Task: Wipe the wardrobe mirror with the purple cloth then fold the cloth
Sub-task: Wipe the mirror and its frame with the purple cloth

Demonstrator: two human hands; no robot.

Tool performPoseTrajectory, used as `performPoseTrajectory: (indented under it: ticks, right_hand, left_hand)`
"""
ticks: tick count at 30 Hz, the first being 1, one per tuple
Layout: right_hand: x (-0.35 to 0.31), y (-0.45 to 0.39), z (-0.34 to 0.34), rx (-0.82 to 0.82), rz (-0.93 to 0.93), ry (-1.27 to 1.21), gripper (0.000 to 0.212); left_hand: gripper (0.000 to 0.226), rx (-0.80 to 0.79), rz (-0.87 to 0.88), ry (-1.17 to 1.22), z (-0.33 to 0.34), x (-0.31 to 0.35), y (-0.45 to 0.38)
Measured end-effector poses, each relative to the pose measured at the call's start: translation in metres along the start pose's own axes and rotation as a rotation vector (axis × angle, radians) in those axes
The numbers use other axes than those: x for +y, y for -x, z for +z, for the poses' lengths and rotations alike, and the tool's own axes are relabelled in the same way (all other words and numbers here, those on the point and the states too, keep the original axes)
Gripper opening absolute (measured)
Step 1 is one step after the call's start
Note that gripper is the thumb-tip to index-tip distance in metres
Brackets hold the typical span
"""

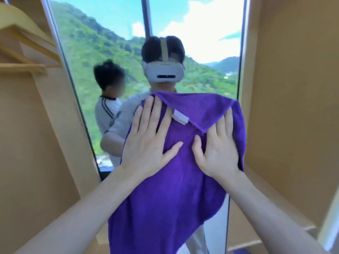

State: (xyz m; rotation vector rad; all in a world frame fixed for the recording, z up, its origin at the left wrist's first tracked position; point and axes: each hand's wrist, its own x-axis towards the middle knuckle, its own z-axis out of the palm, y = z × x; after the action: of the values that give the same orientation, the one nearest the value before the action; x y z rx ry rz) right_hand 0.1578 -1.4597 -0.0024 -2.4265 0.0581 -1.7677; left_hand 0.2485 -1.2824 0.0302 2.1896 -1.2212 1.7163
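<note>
Both palms flat, left hand (148, 143) and right hand (219, 147) splayed open with no grip, just pinning the cloth (170, 198) against the mirror (110, 52), mid-wipe I'd say, so next comes sweeping it across before any folding.

Both bare forearms raised and converging from the lower corners, left hand (146, 143) and right hand (219, 145) side by side, palms pressed flat forward, fingers spread and pointing up, thumbs angled inward, nearly meeting
</note>
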Motion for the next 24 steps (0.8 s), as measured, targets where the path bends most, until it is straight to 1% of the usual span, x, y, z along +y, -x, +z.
performPoseTrajectory:
  ticks: [2, 4, 8, 9, 10, 12, 13, 15, 18, 21, 24]
  right_hand:
    - [0.011, 0.038, 0.007, 0.018, 0.165, 0.002, 0.049]
    - [0.02, 0.071, 0.016, 0.049, 0.295, -0.025, 0.045]
    - [0.027, 0.13, 0.035, 0.073, 0.508, -0.259, 0.051]
    - [0.026, 0.145, 0.038, 0.067, 0.57, -0.298, 0.049]
    - [0.025, 0.162, 0.041, 0.047, 0.633, -0.322, 0.041]
    - [0.025, 0.198, 0.045, -0.012, 0.766, -0.327, 0.02]
    - [0.025, 0.215, 0.047, -0.048, 0.822, -0.323, 0.017]
    - [0.025, 0.25, 0.048, -0.114, 0.886, -0.279, 0.022]
    - [0.028, 0.295, 0.044, -0.233, 0.939, -0.177, 0.012]
    - [0.041, 0.326, 0.042, -0.41, 1.005, -0.207, 0.009]
    - [0.055, 0.346, 0.039, -0.49, 1.025, -0.253, 0.01]
  left_hand:
    - [0.083, -0.042, 0.082, 0.026, 0.007, 0.02, 0.012]
    - [0.082, -0.091, 0.159, 0.057, 0.015, 0.041, 0.022]
    - [0.08, -0.158, 0.263, 0.072, 0.033, 0.083, 0.045]
    - [0.079, -0.181, 0.278, 0.078, 0.038, 0.092, 0.053]
    - [0.079, -0.209, 0.294, 0.084, 0.042, 0.101, 0.063]
    - [0.078, -0.268, 0.332, 0.086, 0.051, 0.118, 0.086]
    - [0.078, -0.294, 0.354, 0.082, 0.056, 0.125, 0.099]
    - [0.076, -0.349, 0.403, 0.069, 0.064, 0.138, 0.126]
    - [0.071, -0.436, 0.491, 0.046, 0.075, 0.158, 0.164]
    - [0.066, -0.508, 0.516, 0.064, 0.085, 0.181, 0.194]
    - [0.064, -0.599, 0.52, 0.107, 0.091, 0.203, 0.217]
